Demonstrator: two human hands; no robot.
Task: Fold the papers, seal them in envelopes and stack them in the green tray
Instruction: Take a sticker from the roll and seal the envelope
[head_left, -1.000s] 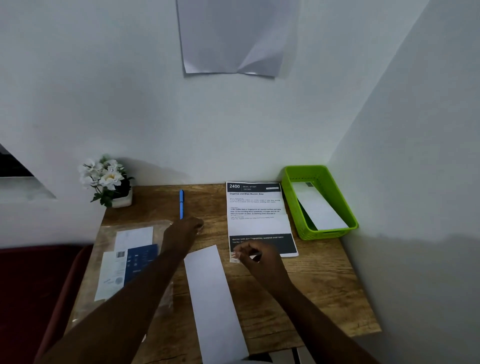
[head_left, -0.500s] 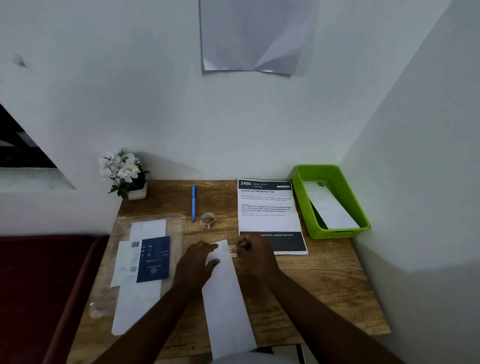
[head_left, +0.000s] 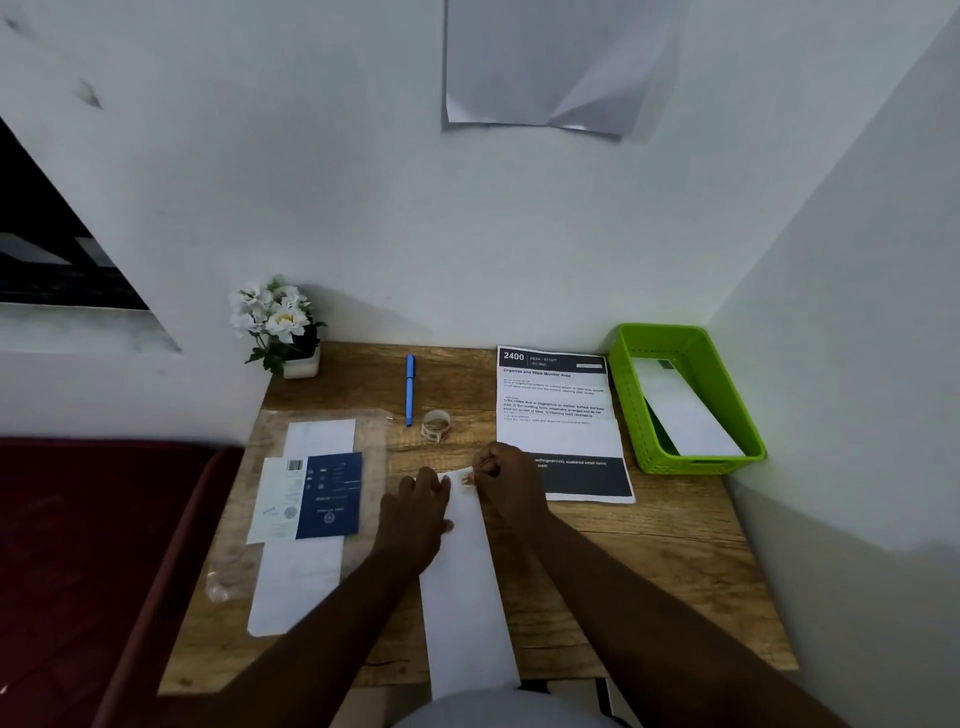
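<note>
The left hand (head_left: 418, 512) is pressing flat on the envelope (head_left: 467, 582), the right hand (head_left: 506, 480) pinching tape (head_left: 467, 479) just beside it; thin, floppy paper is needing that steadying.

Wooden desk (head_left: 649, 566): set into a corner formed by two plain white walls, the back wall (head_left: 363, 208) behind it and the side wall (head_left: 857, 312) to its right. A creased sheet of paper (head_left: 550, 62) is fixed high on the back wall above the desk. A dark window opening (head_left: 47, 249) with a pale sill is seen left of the desk. A dark red cushioned seat (head_left: 88, 545) is placed against the desk's left edge. The lighting is dim and even.
</note>
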